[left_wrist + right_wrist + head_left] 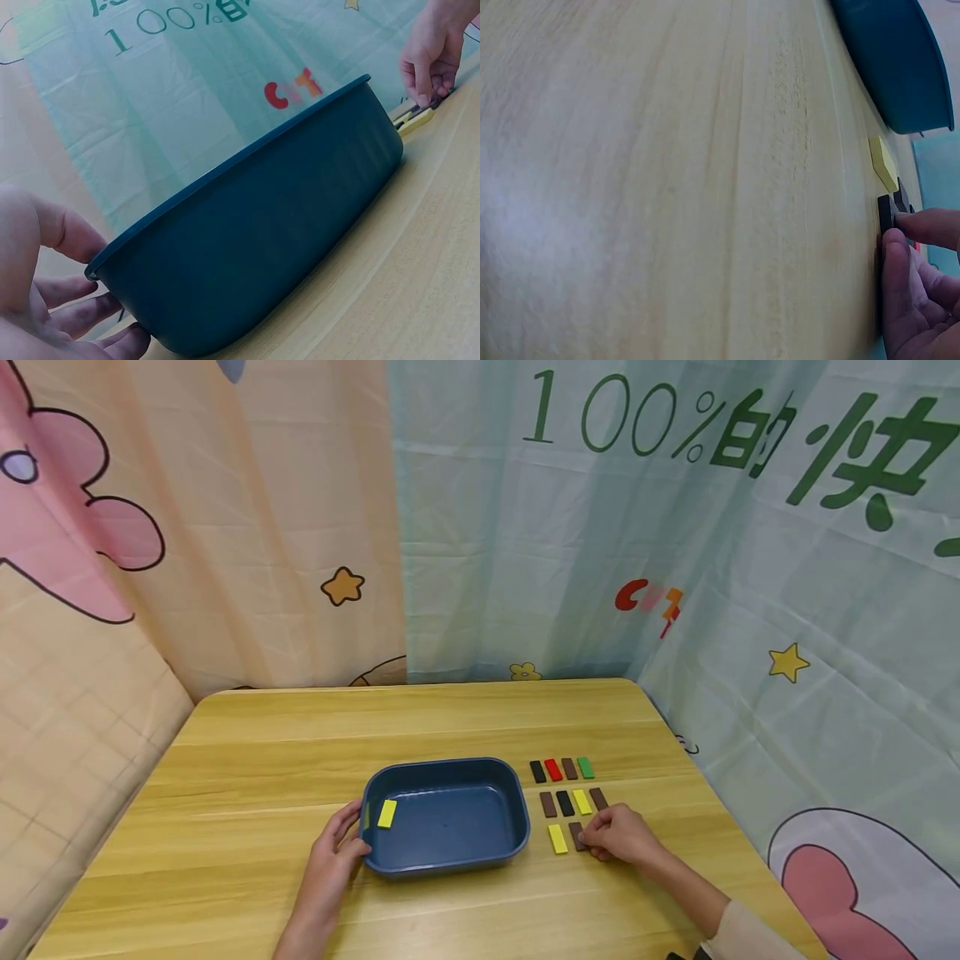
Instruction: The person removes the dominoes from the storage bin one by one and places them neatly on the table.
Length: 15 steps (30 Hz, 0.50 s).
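A dark blue rectangular plastic basin (450, 866) sits on the table with one yellow block (387, 813) inside near its left end. My left hand (330, 860) holds the basin's left end, with one digit at the rim and other fingers against the outer wall. To the basin's right, flat domino-like blocks lie in three rows. My right hand (622, 835) pinches a dark brown block (577, 836) in the nearest row between thumb and forefinger. Beside it lies a yellow block (557, 839). In the right wrist view the pinched block (886, 214) appears tilted on edge.
The farthest row has black, red (553, 769), brown and green (586, 767) blocks. Brown, black (565, 803) and yellow (582, 802) blocks form the middle row. The wooden table (247, 793) meets printed curtains (480, 568) at the back and sides.
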Each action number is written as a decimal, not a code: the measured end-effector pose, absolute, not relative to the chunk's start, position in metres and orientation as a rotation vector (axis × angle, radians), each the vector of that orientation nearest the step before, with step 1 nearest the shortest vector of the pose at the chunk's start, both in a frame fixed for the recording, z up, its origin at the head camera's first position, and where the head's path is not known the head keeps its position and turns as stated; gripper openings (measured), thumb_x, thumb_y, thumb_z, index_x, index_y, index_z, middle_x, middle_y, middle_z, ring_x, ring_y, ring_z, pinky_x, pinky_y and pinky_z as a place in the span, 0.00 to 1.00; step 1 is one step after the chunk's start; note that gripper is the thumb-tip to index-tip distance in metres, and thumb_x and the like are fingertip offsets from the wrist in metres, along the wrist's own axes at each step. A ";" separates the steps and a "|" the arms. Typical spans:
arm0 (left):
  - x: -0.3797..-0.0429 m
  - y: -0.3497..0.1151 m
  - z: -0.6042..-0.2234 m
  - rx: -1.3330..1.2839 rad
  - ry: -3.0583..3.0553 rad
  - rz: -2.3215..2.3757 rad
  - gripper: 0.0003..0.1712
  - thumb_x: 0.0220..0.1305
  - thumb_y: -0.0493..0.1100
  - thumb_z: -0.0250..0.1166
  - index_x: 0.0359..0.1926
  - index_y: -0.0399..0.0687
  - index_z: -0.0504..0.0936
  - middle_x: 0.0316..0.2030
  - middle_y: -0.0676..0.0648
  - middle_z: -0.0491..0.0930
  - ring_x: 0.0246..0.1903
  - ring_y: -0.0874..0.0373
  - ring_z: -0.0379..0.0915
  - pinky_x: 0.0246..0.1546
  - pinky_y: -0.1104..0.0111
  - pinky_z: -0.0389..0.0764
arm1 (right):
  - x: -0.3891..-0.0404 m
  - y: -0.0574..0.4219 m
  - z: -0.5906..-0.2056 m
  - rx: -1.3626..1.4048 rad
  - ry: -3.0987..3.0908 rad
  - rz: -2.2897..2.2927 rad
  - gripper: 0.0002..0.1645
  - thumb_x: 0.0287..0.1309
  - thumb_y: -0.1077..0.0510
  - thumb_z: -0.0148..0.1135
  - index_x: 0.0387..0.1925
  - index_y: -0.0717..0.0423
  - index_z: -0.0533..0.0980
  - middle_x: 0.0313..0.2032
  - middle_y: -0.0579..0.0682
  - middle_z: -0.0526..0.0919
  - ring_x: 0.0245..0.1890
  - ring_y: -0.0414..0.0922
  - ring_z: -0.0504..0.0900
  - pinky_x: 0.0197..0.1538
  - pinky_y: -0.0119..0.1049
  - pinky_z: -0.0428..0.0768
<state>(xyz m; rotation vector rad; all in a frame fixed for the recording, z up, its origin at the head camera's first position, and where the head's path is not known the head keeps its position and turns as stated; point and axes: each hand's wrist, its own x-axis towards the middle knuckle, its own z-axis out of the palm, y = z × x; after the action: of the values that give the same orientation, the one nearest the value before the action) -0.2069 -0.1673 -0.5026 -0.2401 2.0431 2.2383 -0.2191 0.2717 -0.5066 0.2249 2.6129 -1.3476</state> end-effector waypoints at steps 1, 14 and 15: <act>-0.207 -0.167 -0.502 -0.237 2.045 2.239 0.40 0.65 0.26 0.51 0.79 0.39 0.57 0.76 0.35 0.57 0.69 0.41 0.62 0.48 0.79 0.73 | -0.219 0.271 -0.507 0.222 2.616 -1.344 0.07 0.59 0.63 0.73 0.28 0.61 0.82 0.24 0.50 0.84 0.24 0.44 0.82 0.30 0.38 0.84; -0.205 -0.166 -0.502 -0.226 2.040 2.268 0.40 0.63 0.25 0.52 0.77 0.38 0.59 0.75 0.32 0.58 0.70 0.38 0.61 0.48 0.79 0.73 | -0.232 0.269 -0.477 0.114 2.728 -1.271 0.08 0.59 0.60 0.73 0.29 0.59 0.82 0.23 0.50 0.82 0.24 0.46 0.78 0.30 0.39 0.79; -0.205 -0.166 -0.502 -0.232 2.040 2.265 0.40 0.63 0.25 0.52 0.77 0.38 0.59 0.75 0.32 0.58 0.70 0.38 0.61 0.48 0.79 0.73 | -0.235 0.268 -0.474 0.094 2.728 -1.265 0.07 0.59 0.60 0.73 0.30 0.59 0.82 0.24 0.50 0.82 0.25 0.46 0.78 0.31 0.39 0.79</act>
<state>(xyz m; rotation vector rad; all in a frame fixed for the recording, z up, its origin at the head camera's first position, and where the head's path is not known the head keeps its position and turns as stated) -0.2050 -0.1664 -0.5025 -0.2318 2.0403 2.2650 -0.2352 0.2677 -0.4739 0.0942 2.7276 -1.2652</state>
